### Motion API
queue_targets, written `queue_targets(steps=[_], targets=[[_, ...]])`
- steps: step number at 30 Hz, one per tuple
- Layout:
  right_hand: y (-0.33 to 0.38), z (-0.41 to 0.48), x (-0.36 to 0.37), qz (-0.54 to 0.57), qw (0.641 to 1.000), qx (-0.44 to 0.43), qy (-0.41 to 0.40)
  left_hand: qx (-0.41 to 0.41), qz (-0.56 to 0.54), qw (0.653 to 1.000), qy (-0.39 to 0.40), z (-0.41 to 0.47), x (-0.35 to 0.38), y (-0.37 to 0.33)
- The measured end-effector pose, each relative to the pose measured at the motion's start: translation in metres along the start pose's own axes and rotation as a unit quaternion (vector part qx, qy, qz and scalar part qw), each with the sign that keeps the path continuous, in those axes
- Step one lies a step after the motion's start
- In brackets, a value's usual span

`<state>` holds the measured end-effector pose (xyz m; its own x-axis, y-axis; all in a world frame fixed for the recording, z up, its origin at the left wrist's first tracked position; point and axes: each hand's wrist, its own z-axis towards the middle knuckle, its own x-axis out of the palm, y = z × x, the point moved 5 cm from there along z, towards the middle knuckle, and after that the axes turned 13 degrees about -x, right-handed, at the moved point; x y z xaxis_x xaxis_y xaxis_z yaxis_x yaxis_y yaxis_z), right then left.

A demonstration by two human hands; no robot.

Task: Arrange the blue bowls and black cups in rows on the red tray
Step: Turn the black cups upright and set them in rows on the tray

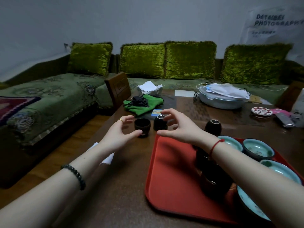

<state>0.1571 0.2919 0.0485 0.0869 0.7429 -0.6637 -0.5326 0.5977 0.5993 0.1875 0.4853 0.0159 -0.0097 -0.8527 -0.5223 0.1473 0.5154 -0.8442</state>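
Note:
The red tray (pixel 172 170) lies on the dark table at the right. Several blue bowls sit along its right side, among them one (pixel 258 148) at the far end and one (pixel 279 168) nearer. Black cups (pixel 212 183) stand on the tray under my right forearm, partly hidden. Off the tray stand three black cups: an upright one (pixel 142 126), an upside-down one (pixel 160 123), and another upside-down one (pixel 213 127). My left hand (pixel 122 134) is open, curved beside the upright cup. My right hand (pixel 177 125) is open, hovering just right of the middle cup.
A green cloth (pixel 141 104) with a black cable lies behind the cups, next to a small card. A grey lidded dish (pixel 222 100) with masks, a patterned coaster (pixel 261 111) and a remote sit at the back right. A green sofa runs behind and left of the table.

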Motion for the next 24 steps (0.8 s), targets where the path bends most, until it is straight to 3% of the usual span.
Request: queue_targets(steps=[18, 24], targets=[[-0.065, 0.061, 0.069, -0.021, 0.997, 0.061, 0.036, -0.048, -0.027, 0.997, 0.057, 0.063, 0.025, 0.052], [-0.069, 0.065, 0.072, -0.027, 0.997, 0.067, 0.033, -0.026, -0.047, 0.996, 0.072, 0.068, 0.030, 0.048]])
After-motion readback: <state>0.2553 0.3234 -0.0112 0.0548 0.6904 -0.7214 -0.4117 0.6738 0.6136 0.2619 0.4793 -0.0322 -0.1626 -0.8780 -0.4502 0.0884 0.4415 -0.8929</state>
